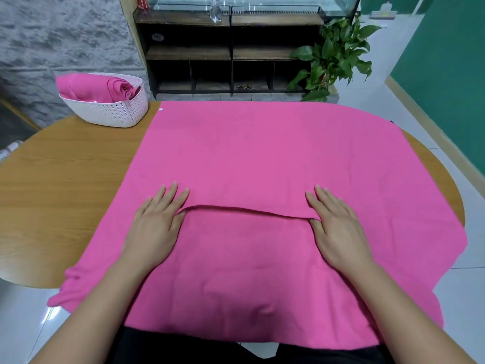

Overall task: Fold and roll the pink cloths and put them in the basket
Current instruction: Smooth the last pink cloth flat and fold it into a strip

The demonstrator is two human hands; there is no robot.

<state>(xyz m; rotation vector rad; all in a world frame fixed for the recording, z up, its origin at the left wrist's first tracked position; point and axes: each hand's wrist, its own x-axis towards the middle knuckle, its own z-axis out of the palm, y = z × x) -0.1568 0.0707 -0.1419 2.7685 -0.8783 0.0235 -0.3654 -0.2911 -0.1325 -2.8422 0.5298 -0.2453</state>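
The pink cloth lies spread over the desk, and its near edge hangs off toward your lap. Your left hand and right hand rest flat on it, fingers straight and pressing, gripping nothing. A raised fold edge runs left to right between your thumbs, so its long axis lies across your body and both hands are equally near it. Any roll or fold probably proceeds away from you, over flat cloth. The bare wooden surface shows to your left. At the far left corner stands the white basket, holding rolled pink cloths. Beyond the desk stand a dark shelf and a plant.
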